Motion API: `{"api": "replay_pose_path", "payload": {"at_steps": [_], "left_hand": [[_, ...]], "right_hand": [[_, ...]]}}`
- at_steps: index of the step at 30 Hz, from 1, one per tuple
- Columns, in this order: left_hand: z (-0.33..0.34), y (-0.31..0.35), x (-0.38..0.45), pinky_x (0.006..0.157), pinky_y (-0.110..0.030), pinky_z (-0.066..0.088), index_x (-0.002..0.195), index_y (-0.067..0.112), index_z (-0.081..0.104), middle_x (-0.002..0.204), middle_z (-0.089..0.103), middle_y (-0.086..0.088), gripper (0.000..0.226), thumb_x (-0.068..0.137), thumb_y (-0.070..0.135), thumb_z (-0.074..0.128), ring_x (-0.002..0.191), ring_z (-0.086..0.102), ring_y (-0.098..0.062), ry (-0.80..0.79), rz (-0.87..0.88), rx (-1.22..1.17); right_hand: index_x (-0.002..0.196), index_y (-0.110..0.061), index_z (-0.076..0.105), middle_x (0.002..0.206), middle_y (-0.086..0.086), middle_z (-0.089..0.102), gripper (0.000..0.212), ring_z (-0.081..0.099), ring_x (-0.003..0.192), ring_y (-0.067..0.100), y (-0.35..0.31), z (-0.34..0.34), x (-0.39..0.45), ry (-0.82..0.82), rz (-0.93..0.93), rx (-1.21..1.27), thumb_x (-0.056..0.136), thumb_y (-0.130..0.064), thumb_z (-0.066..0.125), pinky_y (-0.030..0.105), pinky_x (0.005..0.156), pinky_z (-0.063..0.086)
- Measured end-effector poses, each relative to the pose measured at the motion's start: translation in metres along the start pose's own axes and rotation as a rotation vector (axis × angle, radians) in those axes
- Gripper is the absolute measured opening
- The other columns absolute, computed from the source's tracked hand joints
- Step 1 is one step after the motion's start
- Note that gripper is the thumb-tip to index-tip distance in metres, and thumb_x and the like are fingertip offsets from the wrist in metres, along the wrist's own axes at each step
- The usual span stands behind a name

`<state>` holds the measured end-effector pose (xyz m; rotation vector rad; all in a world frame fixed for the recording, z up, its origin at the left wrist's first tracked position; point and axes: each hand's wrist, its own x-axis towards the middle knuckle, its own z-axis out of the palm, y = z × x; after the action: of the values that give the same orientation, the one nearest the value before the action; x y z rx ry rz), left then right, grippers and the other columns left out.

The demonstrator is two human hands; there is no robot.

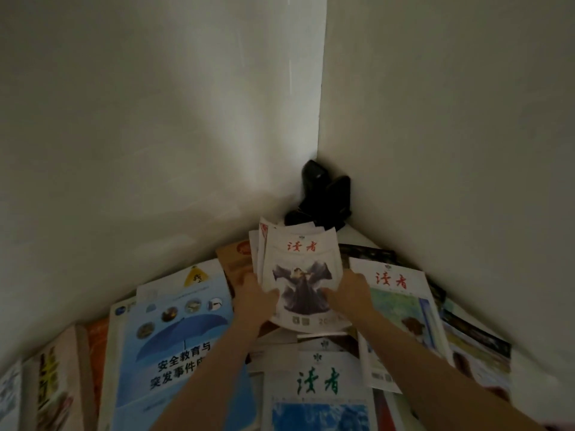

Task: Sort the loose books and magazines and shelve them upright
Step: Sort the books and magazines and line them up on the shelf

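Observation:
Both hands hold a small stack of magazines (pixel 300 269) tilted up toward the wall corner; the front cover is white with red characters and a dark robed figure. My left hand (pixel 253 295) grips the stack's left edge. My right hand (pixel 350 293) grips its right lower edge. Under and around them lie loose magazines: one with green characters (pixel 317 384) near me, one with red characters (pixel 396 303) on the right, and a large blue umbrella book (pixel 174 346) on the left.
A black object (pixel 323 197) stands in the corner where two white walls meet. More books lie flat at the far left (pixel 59 384) and dark-covered magazines at the right (pixel 479 340). A brown book (pixel 235 259) lies behind the held stack.

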<state>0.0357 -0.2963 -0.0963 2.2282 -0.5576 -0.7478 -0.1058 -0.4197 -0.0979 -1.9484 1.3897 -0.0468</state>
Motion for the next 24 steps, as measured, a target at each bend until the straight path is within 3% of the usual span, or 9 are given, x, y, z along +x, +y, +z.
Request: {"api": "replay_pose_path", "payload": {"at_steps": [3, 6, 8, 11, 14, 16, 18, 20, 24], "left_hand": [[-0.010, 0.014, 0.003, 0.068, -0.034, 0.053, 0.104, 0.005, 0.049, 0.101, 0.061, -0.013, 0.026, 0.083, -0.001, 0.063, 0.085, 0.059, -0.026, -0.041, -0.174, -0.362], [-0.018, 0.027, -0.005, 0.063, -0.033, 0.053, 0.109, 0.000, 0.054, 0.109, 0.062, -0.018, 0.026, 0.084, -0.007, 0.059, 0.091, 0.062, -0.030, -0.183, -0.204, -0.347], [-0.019, 0.034, -0.016, 0.065, -0.037, 0.057, 0.119, 0.002, 0.051, 0.116, 0.062, -0.019, 0.038, 0.083, -0.009, 0.058, 0.097, 0.063, -0.033, -0.304, -0.201, -0.401], [-0.024, 0.051, -0.047, 0.071, -0.040, 0.057, 0.122, 0.012, 0.042, 0.115, 0.058, -0.013, 0.045, 0.085, -0.012, 0.053, 0.098, 0.062, -0.032, -0.346, -0.120, -0.519], [-0.024, 0.064, -0.080, 0.075, -0.041, 0.057, 0.118, 0.016, 0.046, 0.113, 0.063, -0.011, 0.042, 0.086, -0.009, 0.058, 0.095, 0.066, -0.030, -0.375, -0.011, -0.571], [-0.014, 0.072, -0.102, 0.078, -0.042, 0.058, 0.115, 0.020, 0.050, 0.109, 0.067, -0.009, 0.043, 0.084, -0.005, 0.064, 0.094, 0.068, -0.028, -0.400, 0.027, -0.599], [0.009, 0.077, -0.118, 0.075, -0.043, 0.059, 0.114, 0.023, 0.050, 0.108, 0.068, -0.007, 0.045, 0.081, -0.002, 0.069, 0.091, 0.070, -0.026, -0.445, 0.000, -0.604], [0.041, 0.077, -0.125, 0.068, -0.035, 0.060, 0.116, 0.024, 0.049, 0.109, 0.066, -0.004, 0.045, 0.081, 0.004, 0.070, 0.091, 0.069, -0.021, -0.460, -0.003, -0.493], [0.099, 0.062, -0.125, 0.091, -0.037, 0.054, 0.124, 0.021, 0.045, 0.120, 0.044, 0.000, 0.053, 0.076, 0.016, 0.067, 0.111, 0.051, -0.019, -0.419, 0.034, -0.043]], "right_hand": [[0.124, -0.006, 0.058, 0.120, 0.012, 0.063, 0.045, 0.061, 0.110, 0.027, -0.008, -0.003, -0.003, -0.063, 0.015, 0.026, 0.089, -0.033, 0.066, 0.024, 0.078, 0.045], [0.122, -0.002, 0.057, 0.120, 0.016, 0.063, 0.044, 0.062, 0.109, 0.030, 0.004, -0.008, -0.006, -0.043, 0.089, 0.140, 0.085, -0.023, 0.069, 0.031, 0.085, 0.052], [0.119, 0.000, 0.059, 0.116, 0.019, 0.064, 0.041, 0.063, 0.104, 0.031, 0.014, -0.014, -0.013, -0.055, 0.121, 0.217, 0.083, -0.017, 0.069, 0.038, 0.086, 0.056], [0.109, -0.001, 0.066, 0.103, 0.015, 0.069, 0.025, 0.065, 0.087, 0.028, 0.025, -0.029, -0.031, -0.095, 0.180, 0.399, 0.084, -0.005, 0.064, 0.034, 0.063, 0.057], [0.103, -0.004, 0.066, 0.099, 0.017, 0.070, 0.020, 0.067, 0.086, 0.034, 0.047, -0.058, -0.056, -0.120, 0.292, 0.742, 0.083, -0.004, 0.064, 0.044, 0.072, 0.058], [0.101, -0.009, 0.064, 0.095, 0.018, 0.071, 0.014, 0.068, 0.081, 0.036, 0.071, -0.078, -0.073, -0.103, 0.290, 0.916, 0.088, -0.010, 0.061, 0.042, 0.066, 0.058], [0.106, -0.011, 0.065, 0.093, 0.015, 0.074, 0.018, 0.071, 0.079, 0.033, 0.099, -0.094, -0.084, -0.020, 0.185, 0.827, 0.092, -0.020, 0.061, 0.041, 0.065, 0.059], [0.117, -0.016, 0.064, 0.102, 0.010, 0.073, 0.028, 0.071, 0.087, 0.029, 0.127, -0.102, -0.089, 0.061, 0.107, 0.641, 0.091, -0.027, 0.063, 0.045, 0.077, 0.059], [0.125, -0.019, 0.058, 0.118, 0.010, 0.067, 0.034, 0.066, 0.101, 0.026, 0.169, -0.085, -0.089, 0.072, 0.099, 0.362, 0.092, -0.027, 0.061, 0.043, 0.087, 0.055]]}}
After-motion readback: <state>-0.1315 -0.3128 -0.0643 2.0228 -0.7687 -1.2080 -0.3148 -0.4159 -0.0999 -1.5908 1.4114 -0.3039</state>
